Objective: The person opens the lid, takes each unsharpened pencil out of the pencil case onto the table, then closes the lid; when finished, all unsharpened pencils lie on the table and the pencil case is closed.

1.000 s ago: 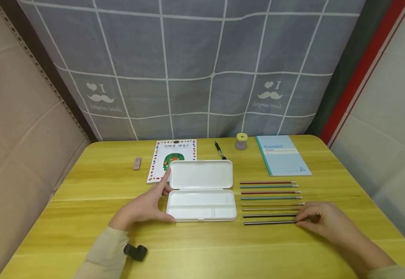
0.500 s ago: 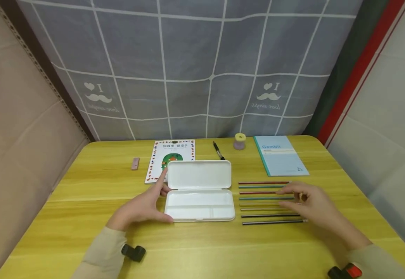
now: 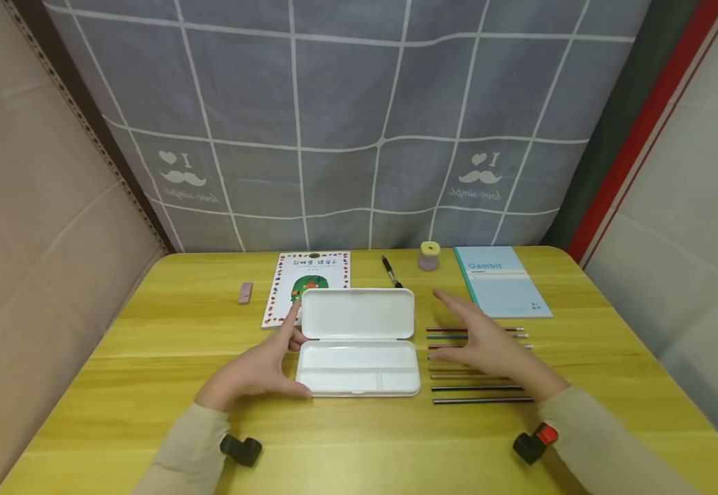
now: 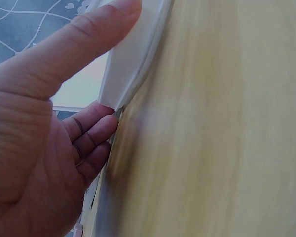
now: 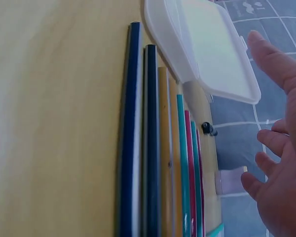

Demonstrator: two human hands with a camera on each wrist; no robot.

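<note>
A white pencil case (image 3: 357, 380) lies open on the table, its lid (image 3: 357, 313) raised at the back. At its left side my left hand (image 3: 258, 368) holds it, the thumb at the front left corner and the index finger along the lid's edge. In the left wrist view the other fingers bend in by the case's edge. My right hand (image 3: 489, 344) is over a row of pencils (image 3: 479, 389), to the right of the case. Its fingers are spread and nothing is between them. The hand and forearm hide parts of several pencils.
Behind the case lie a picture book (image 3: 281, 289), partly covered by the lid, and a black pen (image 3: 390, 270). A pink eraser (image 3: 245, 293) is at the left. A yellow-topped small object (image 3: 429, 256) and a blue notebook (image 3: 504, 283) stand and lie at the back right.
My right hand has left the right end of the front pencil and moved left and away from me, its fingers spreading. The left hand stays at the case. The pencils remain in their row.
</note>
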